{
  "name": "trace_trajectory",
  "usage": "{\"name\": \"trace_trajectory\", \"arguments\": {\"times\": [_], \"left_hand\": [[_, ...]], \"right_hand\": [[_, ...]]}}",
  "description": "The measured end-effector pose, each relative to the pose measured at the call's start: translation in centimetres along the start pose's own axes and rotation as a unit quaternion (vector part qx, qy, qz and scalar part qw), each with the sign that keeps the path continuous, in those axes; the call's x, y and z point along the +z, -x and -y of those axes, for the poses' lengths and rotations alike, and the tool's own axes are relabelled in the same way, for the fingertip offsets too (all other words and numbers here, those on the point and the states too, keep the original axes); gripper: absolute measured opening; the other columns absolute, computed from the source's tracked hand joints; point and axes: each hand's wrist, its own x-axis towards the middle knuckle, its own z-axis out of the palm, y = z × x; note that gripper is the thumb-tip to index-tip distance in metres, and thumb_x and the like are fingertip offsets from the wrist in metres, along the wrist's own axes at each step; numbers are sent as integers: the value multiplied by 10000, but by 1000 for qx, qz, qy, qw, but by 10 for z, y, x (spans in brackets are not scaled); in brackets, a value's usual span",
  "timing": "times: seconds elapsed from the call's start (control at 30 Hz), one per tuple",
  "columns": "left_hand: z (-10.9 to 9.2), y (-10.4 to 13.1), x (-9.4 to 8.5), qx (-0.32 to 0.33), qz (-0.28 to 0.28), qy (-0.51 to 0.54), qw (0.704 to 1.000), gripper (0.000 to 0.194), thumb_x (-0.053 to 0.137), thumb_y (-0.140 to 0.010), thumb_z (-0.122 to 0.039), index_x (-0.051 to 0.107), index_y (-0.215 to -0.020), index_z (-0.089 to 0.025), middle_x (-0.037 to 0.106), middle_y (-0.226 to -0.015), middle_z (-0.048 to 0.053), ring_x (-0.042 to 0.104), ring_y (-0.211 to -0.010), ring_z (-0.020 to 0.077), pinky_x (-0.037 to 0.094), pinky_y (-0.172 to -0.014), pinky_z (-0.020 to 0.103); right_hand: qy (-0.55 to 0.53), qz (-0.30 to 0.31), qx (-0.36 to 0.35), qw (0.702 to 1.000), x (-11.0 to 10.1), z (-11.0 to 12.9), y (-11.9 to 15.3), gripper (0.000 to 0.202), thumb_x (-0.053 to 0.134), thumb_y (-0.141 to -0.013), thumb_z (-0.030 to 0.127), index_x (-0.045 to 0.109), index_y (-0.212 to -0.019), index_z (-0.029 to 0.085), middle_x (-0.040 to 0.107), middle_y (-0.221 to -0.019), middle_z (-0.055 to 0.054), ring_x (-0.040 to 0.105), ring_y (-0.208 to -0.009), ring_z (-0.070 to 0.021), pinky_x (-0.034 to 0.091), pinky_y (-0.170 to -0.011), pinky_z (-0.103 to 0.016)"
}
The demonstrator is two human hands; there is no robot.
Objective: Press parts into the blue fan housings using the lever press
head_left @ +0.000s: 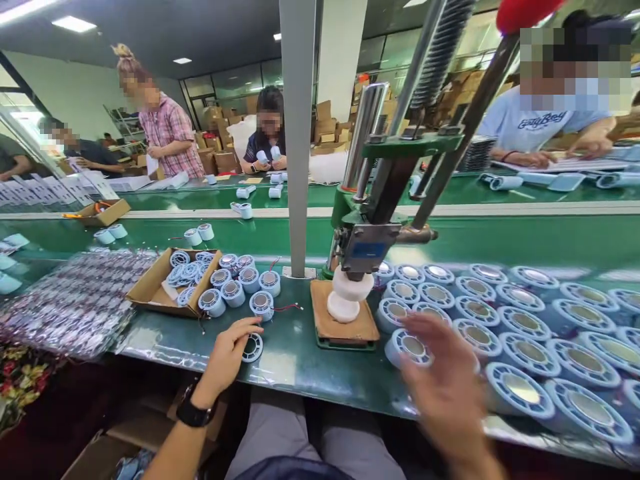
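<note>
Green table, pale blue ringed discs, brown cardboard box, white press block, black wristwatch

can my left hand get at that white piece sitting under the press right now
Probably yes. The left hand rests on a flat ring on the bench, and only bare green surface lies between it and the white piece.

One flat pale-blue slotted ring lies face-up on the green table, near its front edge. Beside it, a pale-blue motor housing stands upright, trailing red wire.
</note>
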Motion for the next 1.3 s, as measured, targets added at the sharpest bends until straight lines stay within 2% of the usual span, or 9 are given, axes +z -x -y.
{"name": "trace_trajectory", "arguments": {"times": [0.17,0.27,0.43,0.6,0.7,0.8,0.93,1.1,1.3], "left_hand": [[8,26,12,-18,-135,-104,985,368,589,-892,-387,668,-1207,-214,637,-1298,127,566,-1244,299,448,-1085,535],[6,42,19,-23,-145,-184,972,424,681,-838,-396,647,-1212,-197,644,-1237,134,561,-1208,338,454,-1051,588],[6,50,21,-7,-108,-195,975,568,607,-885,-288,475,-1436,-242,558,-1427,112,449,-1373,318,414,-1112,567],[1,42,22,-56,-129,-148,979,446,647,-868,-334,601,-1293,-207,651,-1309,122,547,-1285,335,431,-1093,569],[-21,36,27,-69,-108,-60,990,571,636,-890,-376,479,-1417,-223,662,-1303,112,636,-1190,277,513,-1029,461],[-51,30,36,-1,-44,-29,999,707,650,-884,-354,342,-1514,-257,663,-1308,92,647,-1183,250,528,-1014,407],[-75,21,49,51,-12,-61,997,712,664,-826,-217,404,-1487,-262,660,-1293,94,623,-1197,276,522,-1024,443],[-73,14,54,30,1,-76,997,686,642,-786,-160,462,-1441,-260,622,-1354,89,591,-1246,288,506,-1053,468],[-67,20,64,21,-30,-42,998,580,593,-832,-195,487,-1401,-232,588,-1381,119,556,-1287,294,476,-1083,478]], "right_hand": [[57,160,-161,972,105,70,-46,505,506,-896,91,541,-1379,235,468,-1406,-154,491,-1305,-266,504,-1037,-441],[114,208,-165,957,134,84,-64,378,535,-914,108,633,-1269,196,487,-1406,-171,476,-1307,-302,539,-947,-439],[126,206,-169,956,108,66,-39,371,583,-868,85,668,-1203,220,594,-1240,-132,557,-1106,-290,567,-829,-436],[44,112,-96,988,73,40,4,311,648,-816,100,704,-1089,237,578,-1207,-109,581,-1068,-252,566,-897,-429],[-39,60,-27,997,74,31,19,268,644,-830,145,702,-1077,230,529,-1353,-103,571,-1232,-253,564,-969,-393],[-74,62,17,995,82,29,26,565,604,-794,109,555,-1348,211,571,-1353,-109,609,-1226,-224,564,-997,-358],[-56,1,15,998,92,33,33,644,604,-827,156,427,-1446,168,630,-1268,-143,669,-1120,-229,596,-927,-358],[-33,-80,14,996,101,39,38,642,660,-861,267,403,-1441,170,665,-1167,-142,701,-1011,-232,618,-825,-342],[-33,-90,17,995,101,40,38,726,640,-862,255,313,-1504,169,662,-1126,-132,690,-982,-226,608,-808,-335]]}}
